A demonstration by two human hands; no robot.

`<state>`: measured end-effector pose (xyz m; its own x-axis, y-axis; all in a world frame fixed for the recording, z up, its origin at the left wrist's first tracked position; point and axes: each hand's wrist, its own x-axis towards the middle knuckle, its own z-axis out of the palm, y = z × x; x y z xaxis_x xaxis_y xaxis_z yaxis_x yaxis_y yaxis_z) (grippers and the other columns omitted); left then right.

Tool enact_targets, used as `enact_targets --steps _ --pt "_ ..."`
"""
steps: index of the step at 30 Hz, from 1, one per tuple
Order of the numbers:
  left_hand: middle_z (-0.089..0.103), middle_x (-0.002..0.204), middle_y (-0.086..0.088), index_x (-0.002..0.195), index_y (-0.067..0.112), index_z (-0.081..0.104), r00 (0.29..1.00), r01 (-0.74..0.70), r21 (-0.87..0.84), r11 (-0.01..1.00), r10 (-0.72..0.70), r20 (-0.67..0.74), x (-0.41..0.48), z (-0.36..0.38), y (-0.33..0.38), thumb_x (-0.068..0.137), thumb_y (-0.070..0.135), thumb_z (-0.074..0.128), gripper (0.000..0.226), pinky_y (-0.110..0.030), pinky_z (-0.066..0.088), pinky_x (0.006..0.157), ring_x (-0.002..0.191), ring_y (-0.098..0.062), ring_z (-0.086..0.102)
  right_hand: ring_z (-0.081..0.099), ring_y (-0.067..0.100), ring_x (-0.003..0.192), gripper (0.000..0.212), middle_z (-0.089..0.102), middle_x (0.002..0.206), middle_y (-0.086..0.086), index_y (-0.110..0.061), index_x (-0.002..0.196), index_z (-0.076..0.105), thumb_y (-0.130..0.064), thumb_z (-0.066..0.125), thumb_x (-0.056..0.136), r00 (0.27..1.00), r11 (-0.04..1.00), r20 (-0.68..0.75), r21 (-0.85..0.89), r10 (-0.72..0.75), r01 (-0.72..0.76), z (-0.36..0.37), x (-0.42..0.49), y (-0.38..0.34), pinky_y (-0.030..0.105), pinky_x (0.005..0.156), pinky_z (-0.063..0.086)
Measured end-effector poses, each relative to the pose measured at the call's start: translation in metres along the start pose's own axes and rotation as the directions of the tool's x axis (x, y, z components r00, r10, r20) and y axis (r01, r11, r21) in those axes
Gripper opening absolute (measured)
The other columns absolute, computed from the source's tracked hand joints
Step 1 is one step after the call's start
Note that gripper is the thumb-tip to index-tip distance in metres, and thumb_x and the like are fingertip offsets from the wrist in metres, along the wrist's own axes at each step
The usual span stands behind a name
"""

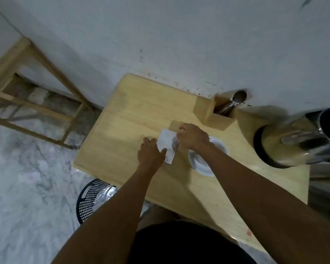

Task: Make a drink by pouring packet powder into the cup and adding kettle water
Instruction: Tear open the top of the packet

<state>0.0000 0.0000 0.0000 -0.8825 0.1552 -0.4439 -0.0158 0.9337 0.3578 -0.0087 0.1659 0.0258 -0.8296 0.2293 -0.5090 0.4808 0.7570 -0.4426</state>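
A white powder packet [167, 143] is held above the wooden table [122, 130] between both hands. My left hand [151, 154] pinches its lower edge with the thumb on top. My right hand [192, 137] grips its upper right corner. Just right of the packet sits a white cup [202, 164] on a saucer, partly hidden under my right wrist. A steel kettle [297, 141] with a black base stands at the table's right end.
A wooden holder [213, 115] with metal spoons [236, 100] stands at the back against the white wall. A dark perforated basket [91, 199] sits on the floor left of the table. A wooden frame [27, 103] leans at the far left.
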Motion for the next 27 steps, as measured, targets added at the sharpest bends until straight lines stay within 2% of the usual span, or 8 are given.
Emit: enact_targets --steps 2,5,10,15,18,21,24,27 --pt "0.043 0.13 -0.014 0.123 0.01 0.049 1.0 0.004 0.026 1.0 -0.004 -0.01 0.003 -0.003 0.0 0.086 0.044 0.057 0.051 -0.044 0.046 0.088 0.115 -0.033 0.051 0.057 0.026 0.115 0.044 0.058 0.132 -0.001 -0.027 0.129 0.056 -0.036 0.052 0.086 0.999 0.998 0.018 -0.047 0.043 -0.042 0.003 0.006 -0.01 0.035 0.085 0.043" --pt "0.048 0.124 -0.012 0.122 0.014 0.05 0.999 -0.039 0.033 0.999 0.039 -0.03 0.006 0.001 -0.007 0.086 0.044 0.058 0.048 -0.043 0.046 0.084 0.11 -0.032 0.054 0.06 0.029 0.105 0.032 0.064 0.116 0.003 -0.022 0.112 0.061 -0.031 0.053 0.083 0.996 0.991 0.004 -0.1 0.095 -0.094 0.01 0.01 -0.022 0.036 0.083 0.041" --pt "0.051 0.12 -0.01 0.119 0.017 0.052 0.997 -0.068 0.005 0.998 0.068 -0.043 0.006 0.002 -0.014 0.084 0.043 0.06 0.045 -0.04 0.044 0.081 0.107 -0.03 0.055 0.063 0.028 0.098 0.023 0.068 0.104 0.002 -0.02 0.102 0.065 -0.024 0.056 0.082 0.988 0.986 0.037 -0.089 0.148 -0.144 0.017 0.016 -0.025 0.033 0.079 0.041" --pt "0.054 0.115 -0.011 0.116 0.015 0.054 0.991 -0.07 -0.063 0.996 0.062 -0.116 0.006 -0.003 -0.012 0.081 0.043 0.061 0.045 -0.04 0.044 0.084 0.108 -0.032 0.054 0.063 0.024 0.093 0.013 0.07 0.098 0.001 -0.021 0.085 0.068 -0.03 0.059 0.09 0.997 0.997 0.022 -0.008 0.075 -0.075 0.009 0.009 -0.026 0.034 0.081 0.046" --pt "0.057 0.121 -0.014 0.123 0.014 0.053 0.977 -0.105 -0.266 0.958 0.05 -0.205 0.012 -0.017 -0.008 0.081 0.044 0.059 0.052 -0.041 0.041 0.092 0.111 -0.034 0.051 0.065 0.015 0.08 0.016 0.07 0.08 -0.008 -0.022 0.077 0.072 -0.029 0.065 0.09 1.0 0.969 -0.015 0.249 -0.007 0.011 0.0 -0.003 -0.024 0.031 0.075 0.052" --pt "0.066 0.113 0.002 0.111 0.026 0.062 0.987 -0.12 -0.489 0.864 0.052 -0.151 0.022 -0.038 -0.004 0.08 0.048 0.053 0.039 -0.043 0.042 0.099 0.109 -0.021 0.056 0.062 0.0 0.068 0.014 0.069 0.077 -0.009 -0.015 0.087 0.078 -0.021 0.066 0.091 0.997 0.91 -0.012 0.408 -0.073 0.071 -0.015 -0.019 -0.024 0.012 0.063 0.045" --pt "0.07 0.094 0.004 0.096 0.02 0.069 0.986 -0.142 -0.68 0.719 0.163 -0.033 0.025 -0.064 0.007 0.089 0.032 0.057 0.019 -0.03 0.049 0.083 0.089 -0.011 0.063 0.061 -0.008 0.064 0.016 0.073 0.083 -0.003 -0.01 0.091 0.078 -0.021 0.067 0.092 0.994 0.874 -0.073 0.474 -0.078 0.103 -0.029 -0.032 -0.02 0.002 0.058 0.041" --pt "0.068 0.085 0.004 0.093 0.015 0.069 0.962 -0.204 -0.71 0.674 0.272 -0.018 0.019 -0.084 0.021 0.091 0.026 0.058 0.016 -0.021 0.048 0.073 0.079 -0.008 0.061 0.064 0.004 0.077 0.015 0.074 0.088 -0.003 -0.012 0.093 0.078 -0.024 0.068 0.091 0.986 0.854 -0.149 0.501 -0.073 0.139 -0.043 -0.044 -0.017 0.007 0.065 0.045"
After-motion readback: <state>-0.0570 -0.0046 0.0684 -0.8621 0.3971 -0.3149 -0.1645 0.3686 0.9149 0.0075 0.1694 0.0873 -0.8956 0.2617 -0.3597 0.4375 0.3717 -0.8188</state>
